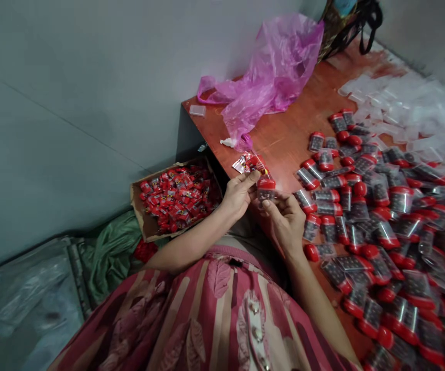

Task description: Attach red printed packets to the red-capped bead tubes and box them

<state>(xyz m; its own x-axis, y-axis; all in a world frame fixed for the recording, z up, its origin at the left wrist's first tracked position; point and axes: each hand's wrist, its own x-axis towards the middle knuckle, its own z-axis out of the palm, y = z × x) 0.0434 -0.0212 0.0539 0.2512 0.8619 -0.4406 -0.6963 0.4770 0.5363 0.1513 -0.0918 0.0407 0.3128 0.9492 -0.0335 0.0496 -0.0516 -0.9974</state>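
Observation:
My right hand (287,221) pinches a small clear plastic container with a red cap (266,194) and dark contents, held upright at the table's near edge. My left hand (241,195) is closed beside it, thumb and fingers pressed together at a small red printed plastic wrapper (259,164) just above the cap. Whether the wrapper touches the cap is too small to tell. To the right, many similar red-capped containers (357,208) lie heaped on the orange-red table (284,135). Left of my hands, an open cardboard box (142,222) holds many small red-wrapped pieces.
A thin pink plastic bag (266,77) lies crumpled along the table's far side. Clear empty plastic containers (411,108) are piled at the back right. A small clear piece (197,111) rests at the far left corner. Green cloth (112,252) lies below the box.

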